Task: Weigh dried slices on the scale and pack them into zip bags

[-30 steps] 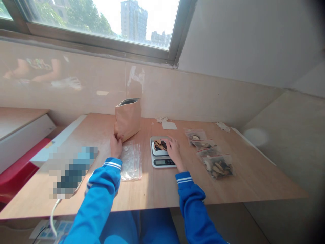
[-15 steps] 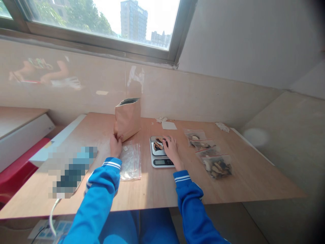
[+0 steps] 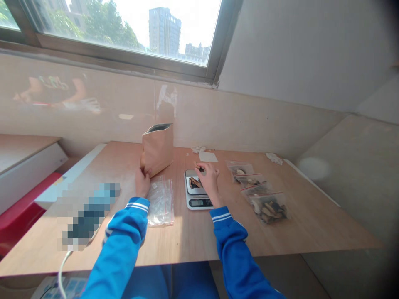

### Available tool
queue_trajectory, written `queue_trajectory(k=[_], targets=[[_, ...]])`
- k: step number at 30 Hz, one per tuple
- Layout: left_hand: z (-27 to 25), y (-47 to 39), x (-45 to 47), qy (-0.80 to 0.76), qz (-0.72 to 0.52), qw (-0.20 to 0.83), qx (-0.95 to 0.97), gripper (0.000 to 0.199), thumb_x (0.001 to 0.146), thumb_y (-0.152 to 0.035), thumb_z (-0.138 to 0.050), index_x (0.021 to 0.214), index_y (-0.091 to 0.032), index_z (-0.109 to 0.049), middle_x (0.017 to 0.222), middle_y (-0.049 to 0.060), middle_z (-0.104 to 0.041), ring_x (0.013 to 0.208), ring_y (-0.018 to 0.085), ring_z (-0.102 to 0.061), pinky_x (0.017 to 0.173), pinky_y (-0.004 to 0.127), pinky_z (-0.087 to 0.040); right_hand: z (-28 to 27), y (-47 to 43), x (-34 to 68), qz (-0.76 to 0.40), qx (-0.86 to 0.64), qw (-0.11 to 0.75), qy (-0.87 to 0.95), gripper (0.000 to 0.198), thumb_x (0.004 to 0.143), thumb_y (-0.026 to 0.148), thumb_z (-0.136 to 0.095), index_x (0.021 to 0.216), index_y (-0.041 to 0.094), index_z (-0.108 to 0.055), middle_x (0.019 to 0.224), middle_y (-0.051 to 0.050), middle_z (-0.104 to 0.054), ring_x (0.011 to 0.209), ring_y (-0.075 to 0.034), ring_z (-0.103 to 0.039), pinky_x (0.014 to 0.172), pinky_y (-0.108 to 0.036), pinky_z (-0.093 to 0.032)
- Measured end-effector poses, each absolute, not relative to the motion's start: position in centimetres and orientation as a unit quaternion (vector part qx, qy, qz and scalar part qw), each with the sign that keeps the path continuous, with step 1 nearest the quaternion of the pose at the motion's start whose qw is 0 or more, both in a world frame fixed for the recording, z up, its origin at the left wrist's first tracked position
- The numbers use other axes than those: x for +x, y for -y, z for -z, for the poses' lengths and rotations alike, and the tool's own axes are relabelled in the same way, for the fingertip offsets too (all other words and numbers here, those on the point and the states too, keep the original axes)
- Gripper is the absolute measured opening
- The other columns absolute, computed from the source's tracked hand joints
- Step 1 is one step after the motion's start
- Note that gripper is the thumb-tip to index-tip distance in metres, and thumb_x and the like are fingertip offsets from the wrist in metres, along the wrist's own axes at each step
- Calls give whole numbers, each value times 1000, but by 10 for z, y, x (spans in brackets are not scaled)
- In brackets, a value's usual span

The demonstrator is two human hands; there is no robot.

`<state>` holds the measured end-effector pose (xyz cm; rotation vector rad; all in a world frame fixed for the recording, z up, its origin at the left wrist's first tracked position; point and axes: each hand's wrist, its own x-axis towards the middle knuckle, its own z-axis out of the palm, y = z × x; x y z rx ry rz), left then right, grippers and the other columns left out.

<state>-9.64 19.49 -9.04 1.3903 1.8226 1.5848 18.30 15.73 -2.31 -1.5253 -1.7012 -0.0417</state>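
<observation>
Dried slices [image 3: 194,183] sit in a small pile on the plate of the scale [image 3: 192,196]; the plate is flat, so they likely stay put without a bowl. Right hand [image 3: 210,177] is above the plate, thumb and fingertips pinching one slice [image 3: 200,168]; a tip grip fits a piece that thin. Scale's display [image 3: 200,202] faces the person, presumably for easy reading; digits too small for me to call. Left hand [image 3: 142,182] has thumb and fingers closed on the lower near corner of the paper bag [image 3: 158,146], probably to steady it. Bag stands upright, mouth open, so its top is reachable; contents not visible. Flat clear bags [image 3: 160,204] lie just beside the left hand, between it and the scale. Filled zip bags [image 3: 270,209] overlap in a row right of the scale, on the table [image 3: 314,226], leaving room for the right arm.
</observation>
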Motion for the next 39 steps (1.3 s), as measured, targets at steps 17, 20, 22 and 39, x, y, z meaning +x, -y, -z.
queue_trajectory(k=[17,20,22,39], targets=[[78,-184,-92,-615,-587,127,511,29,86,-42,-51,105,-19,-56,102,11,-64,99,26,-62,87,42,-51,-25,-136,185,-75,-490,529,689,31,97,28,-36,111,22,-63,112,-10,-63,109,-22,-57,94,-38,-48],[76,-177,-89,-573,-620,86,528,34,90,-42,-45,114,-19,-54,117,13,-60,112,25,-58,90,39,-51,-53,-122,173,-70,-434,522,731,31,98,29,-36,118,24,-58,120,-9,-60,118,-21,-53,100,-39,-46],[78,-174,-89,-552,-627,63,547,34,91,-40,-43,115,-18,-54,121,15,-58,118,25,-55,91,38,-52,-68,-113,162,-45,-407,490,770,32,99,29,-37,126,25,-52,129,-9,-54,127,-20,-46,108,-41,-40],[71,-169,-93,-441,-686,-116,567,32,94,-37,-43,117,-18,-54,114,13,-52,119,26,-52,102,46,-41,-100,-81,166,-200,-464,272,819,27,90,13,-43,94,19,-69,96,-6,-72,91,-21,-67,83,-31,-52]])
